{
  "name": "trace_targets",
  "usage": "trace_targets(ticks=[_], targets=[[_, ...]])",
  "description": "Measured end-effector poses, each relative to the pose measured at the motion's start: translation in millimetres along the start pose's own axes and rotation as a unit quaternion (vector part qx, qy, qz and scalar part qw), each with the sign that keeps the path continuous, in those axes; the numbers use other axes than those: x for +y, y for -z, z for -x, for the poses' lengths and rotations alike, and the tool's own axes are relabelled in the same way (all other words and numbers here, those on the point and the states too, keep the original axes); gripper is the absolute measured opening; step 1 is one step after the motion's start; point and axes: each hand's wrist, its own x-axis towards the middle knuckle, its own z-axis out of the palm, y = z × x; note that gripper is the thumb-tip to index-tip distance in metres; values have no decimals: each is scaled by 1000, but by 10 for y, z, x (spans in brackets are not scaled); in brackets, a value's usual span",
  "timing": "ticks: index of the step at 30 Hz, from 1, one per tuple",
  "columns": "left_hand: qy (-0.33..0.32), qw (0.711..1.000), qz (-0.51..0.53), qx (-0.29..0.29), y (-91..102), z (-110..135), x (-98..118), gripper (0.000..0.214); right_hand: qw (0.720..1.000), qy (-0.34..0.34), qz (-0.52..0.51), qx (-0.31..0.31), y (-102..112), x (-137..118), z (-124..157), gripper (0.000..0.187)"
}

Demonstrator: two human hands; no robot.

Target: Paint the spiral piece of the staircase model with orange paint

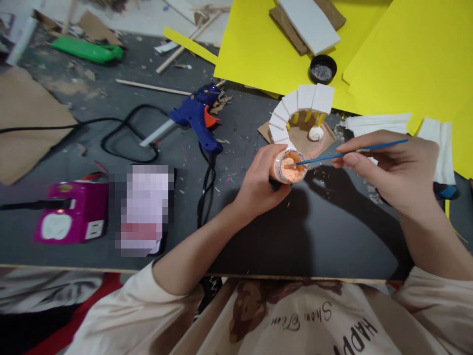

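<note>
My left hand [260, 180] is wrapped round a small open jar of orange paint [291, 167], held tilted over the dark table. My right hand [391, 165] pinches a thin blue-handled paintbrush [354, 152] whose tip is dipped into the paint. Just beyond the jar stands a small model spiral staircase [301, 111] with white steps and yellow posts on a brown cardboard base.
A blue hot glue gun [197, 118] with its black cord lies left of the model. Yellow paper sheets [406, 54], a black jar lid [322, 69], white foam strips [379, 123], a magenta power strip [70, 212], a green tool [86, 50] and cardboard scraps lie around.
</note>
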Motion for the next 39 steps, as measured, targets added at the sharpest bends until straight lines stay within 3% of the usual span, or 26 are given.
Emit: trace_targets(ticks=[23, 26, 28, 30, 33, 35, 39], targets=[[-3, 1000, -4, 2, 0, 11, 2, 55, 1000, -7, -14, -11, 38, -60, -22, 5], [14, 999, 23, 28, -3, 36, -16, 51, 994, 8, -81, 77, 82, -55, -95, 10], [48, 995, 47, 69, -9, 44, -52, 51, 973, 54, -140, 178, 144, -7, -178, 17], [89, 987, 63, 118, -25, 38, -119, 52, 955, 63, -165, 237, 220, 67, -266, 22], [138, 975, 80, 157, -65, 13, -269, 57, 961, 42, -168, 218, 328, 185, -354, 25], [156, 972, 89, 154, -82, 7, -366, 60, 972, 15, -166, 167, 386, 258, -376, 28], [134, 981, 30, 139, -29, 58, -395, 75, 985, -41, -151, 78, 473, 409, -394, 19]])
